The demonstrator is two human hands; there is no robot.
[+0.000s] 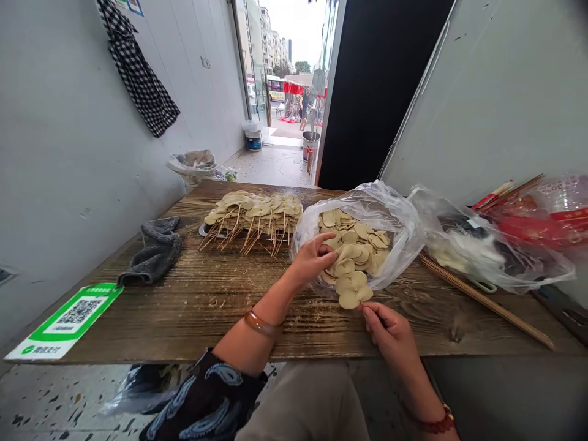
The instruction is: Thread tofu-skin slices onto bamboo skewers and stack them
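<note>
My right hand pinches the lower end of a thin wooden skewer. Several pale tan, flat round slices are threaded on it, kind unclear. Further left, my left hand is at the near edge of a clear plastic bag, its thumb and fingers closed on the edge of a loose slice. More loose slices fill the open bag. Left of the bag, a metal tray holds a stack of finished-looking skewers, their bare stick ends pointing towards me.
A bundle of bare skewers lies on the right of the wooden table, near another plastic bag and red packaging. At left are a dark grey cloth and a green QR-code card. Beyond stand buckets by a doorway.
</note>
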